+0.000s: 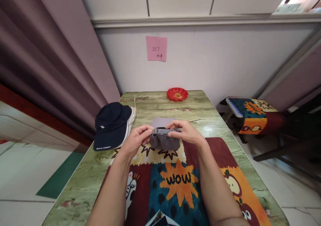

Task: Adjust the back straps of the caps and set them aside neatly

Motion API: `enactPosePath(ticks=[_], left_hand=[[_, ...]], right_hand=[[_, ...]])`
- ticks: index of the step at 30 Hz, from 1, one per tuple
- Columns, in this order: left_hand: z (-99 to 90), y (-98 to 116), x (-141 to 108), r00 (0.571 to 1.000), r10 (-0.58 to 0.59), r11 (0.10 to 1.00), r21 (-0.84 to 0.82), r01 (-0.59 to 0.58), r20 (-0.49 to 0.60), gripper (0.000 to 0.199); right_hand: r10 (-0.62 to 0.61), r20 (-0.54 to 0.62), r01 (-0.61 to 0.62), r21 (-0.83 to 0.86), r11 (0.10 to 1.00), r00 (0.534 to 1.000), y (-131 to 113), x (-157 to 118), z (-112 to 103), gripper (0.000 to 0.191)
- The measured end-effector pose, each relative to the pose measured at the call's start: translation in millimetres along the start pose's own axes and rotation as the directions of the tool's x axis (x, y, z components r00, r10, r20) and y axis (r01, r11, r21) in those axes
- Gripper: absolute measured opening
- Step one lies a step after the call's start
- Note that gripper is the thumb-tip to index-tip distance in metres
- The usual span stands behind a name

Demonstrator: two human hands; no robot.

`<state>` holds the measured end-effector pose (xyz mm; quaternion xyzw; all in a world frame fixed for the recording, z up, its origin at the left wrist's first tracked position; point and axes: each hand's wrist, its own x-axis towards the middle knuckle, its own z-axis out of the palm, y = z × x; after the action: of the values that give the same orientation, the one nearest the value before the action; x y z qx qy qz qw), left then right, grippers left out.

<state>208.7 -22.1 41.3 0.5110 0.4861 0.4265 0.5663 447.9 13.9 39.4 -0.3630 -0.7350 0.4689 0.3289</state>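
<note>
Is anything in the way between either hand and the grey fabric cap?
Nothing visible does: the left hand and right hand both have fingers on the strap of the grey fabric cap. The navy fabric cap lies off to the left and the red scalloped dish sits farther back, neither in between.
</note>
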Motion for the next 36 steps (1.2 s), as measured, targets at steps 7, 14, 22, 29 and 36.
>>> enactPosePath(ticks=[7,14,22,29,36], left_hand=[[-2.1,4,17,0.996,0.054,0.988,0.151,-0.043,-0.071,0.032],[4.9,10,22,0.991,0.125,0.983,0.142,-0.118,-0.042,0.027],[16.1,1,19,0.989,0.148,0.985,0.095,-0.145,-0.026,0.031],[15.9,-3,16,0.940,0.331,0.883,0.379,-0.277,-0.085,0.029],[15.1,-1,18,0.876,0.482,0.733,0.557,-0.391,-0.019,0.018]], right_hand=[[-0.042,-0.222,0.075,0.141,0.987,0.974,6,10,6,0.025],[-0.079,-0.184,0.089,0.047,0.995,0.980,7,16,16,0.024],[0.037,-0.179,-0.022,0.085,0.996,0.983,12,19,22,0.020],[0.032,-0.173,-0.014,0.101,0.995,0.984,9,18,24,0.021],[0.017,-0.171,0.008,0.144,0.990,0.985,6,20,31,0.027]])
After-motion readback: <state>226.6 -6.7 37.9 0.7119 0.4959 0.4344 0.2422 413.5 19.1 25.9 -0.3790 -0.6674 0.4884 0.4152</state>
